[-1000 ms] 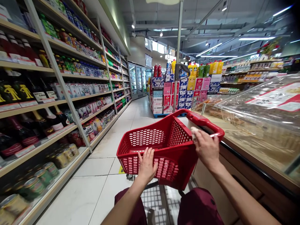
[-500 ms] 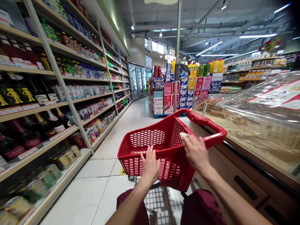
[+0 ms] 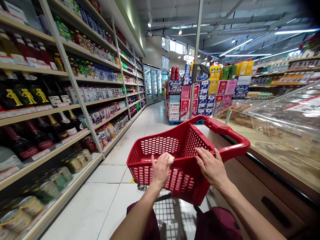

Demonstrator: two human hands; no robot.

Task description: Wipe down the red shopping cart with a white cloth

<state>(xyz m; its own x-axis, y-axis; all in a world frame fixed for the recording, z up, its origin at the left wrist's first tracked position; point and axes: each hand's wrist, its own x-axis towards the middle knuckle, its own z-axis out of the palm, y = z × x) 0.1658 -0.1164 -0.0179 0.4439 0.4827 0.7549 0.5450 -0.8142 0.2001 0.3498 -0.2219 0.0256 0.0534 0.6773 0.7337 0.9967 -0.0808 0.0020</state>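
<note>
A red plastic shopping cart (image 3: 202, 191) with perforated sides stands crosswise in front of me, its handle to the right and its basket bare inside where I can see. My left hand (image 3: 160, 170) is closed at the near rim, pinching a small crumpled white wad (image 3: 170, 158), perhaps tissue, between thumb and fingers. Over the rim near the handle end, my right hand (image 3: 213, 167) lies with fingers stretched and thumb raised, holding nothing. Whether its palm presses on the cart is hidden.
Shelves (image 3: 82, 104) of bottles and cans line the left side. A clear-covered food counter (image 3: 250, 156) runs along the right, close to the cart handle. Ahead stand stacked drink boxes (image 3: 185, 105), a metal pole (image 3: 196, 40) and glass-door fridges (image 3: 153, 83).
The white wad has passed from my right hand to my left, which has closed on it. My right hand has opened out over the rim. The view has turned slightly left.
</note>
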